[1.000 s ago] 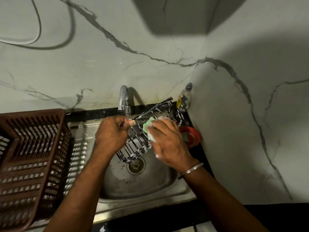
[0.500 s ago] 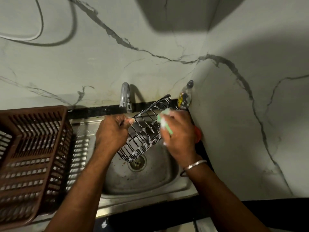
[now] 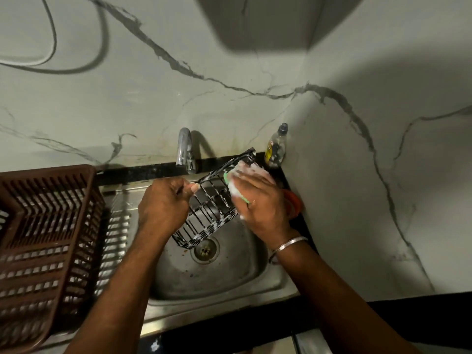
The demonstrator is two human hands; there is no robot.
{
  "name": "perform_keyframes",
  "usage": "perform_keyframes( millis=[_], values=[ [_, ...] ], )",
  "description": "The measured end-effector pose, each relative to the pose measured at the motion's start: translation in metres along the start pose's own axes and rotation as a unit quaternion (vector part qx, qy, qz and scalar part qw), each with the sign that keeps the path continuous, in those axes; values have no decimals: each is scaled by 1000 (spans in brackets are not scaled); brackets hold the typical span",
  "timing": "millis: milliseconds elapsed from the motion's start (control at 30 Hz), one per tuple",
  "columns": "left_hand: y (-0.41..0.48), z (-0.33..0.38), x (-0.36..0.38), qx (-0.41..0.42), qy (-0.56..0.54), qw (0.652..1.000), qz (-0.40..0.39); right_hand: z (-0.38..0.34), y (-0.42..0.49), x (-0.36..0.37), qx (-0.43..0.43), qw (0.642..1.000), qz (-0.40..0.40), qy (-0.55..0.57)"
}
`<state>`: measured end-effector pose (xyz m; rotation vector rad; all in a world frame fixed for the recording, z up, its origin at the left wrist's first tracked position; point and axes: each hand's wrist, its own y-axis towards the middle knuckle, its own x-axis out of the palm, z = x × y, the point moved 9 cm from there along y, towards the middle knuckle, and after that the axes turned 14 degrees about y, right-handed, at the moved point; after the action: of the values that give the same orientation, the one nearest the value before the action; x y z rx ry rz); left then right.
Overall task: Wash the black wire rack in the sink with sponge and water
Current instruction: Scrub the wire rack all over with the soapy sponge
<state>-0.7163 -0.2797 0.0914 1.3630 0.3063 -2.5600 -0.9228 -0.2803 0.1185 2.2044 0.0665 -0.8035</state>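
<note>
The black wire rack, streaked with white foam, is tilted above the steel sink, its low corner near the drain. My left hand grips the rack's left rim. My right hand, covered in suds, holds a green sponge and presses it against the rack's upper right side. Most of the sponge is hidden under my fingers.
A chrome tap stands behind the rack. A dish-soap bottle sits in the back corner, and a red object lies right of the sink. A brown plastic basket fills the drainboard on the left.
My right hand with the sponge has slid from the rack's middle to its upper right side. The left hand keeps its grip on the rim.
</note>
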Motion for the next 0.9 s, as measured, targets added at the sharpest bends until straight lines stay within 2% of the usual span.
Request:
perform_keyframes(
  millis=[100,200,333,467,633,733,833,900],
  values=[
    [1,-2,3,6,7,1000,-2,19,15,-32,37,996,82,-9],
    [-3,1,7,11,7,1000,-2,29,23,-21,85,994,67,-33],
    [-1,0,7,10,24,1000,2,17,16,-3,25,999,4,20],
    [-3,0,4,4,7,1000,5,17,-2,-6,50,998,44,-16],
    [-2,-7,0,-7,-27,1000,8,18,-11,-20,24,997,70,-38],
    [-3,-9,0,-18,-43,999,6,13,-20,-14,-20,998,31,-49],
    [-5,-8,2,-24,-64,998,4,16,-23,-30,-1,995,90,-49],
    [-6,-10,1,-30,-67,997,4,10,-25,-30,-3,995,90,-40]
  ],
)
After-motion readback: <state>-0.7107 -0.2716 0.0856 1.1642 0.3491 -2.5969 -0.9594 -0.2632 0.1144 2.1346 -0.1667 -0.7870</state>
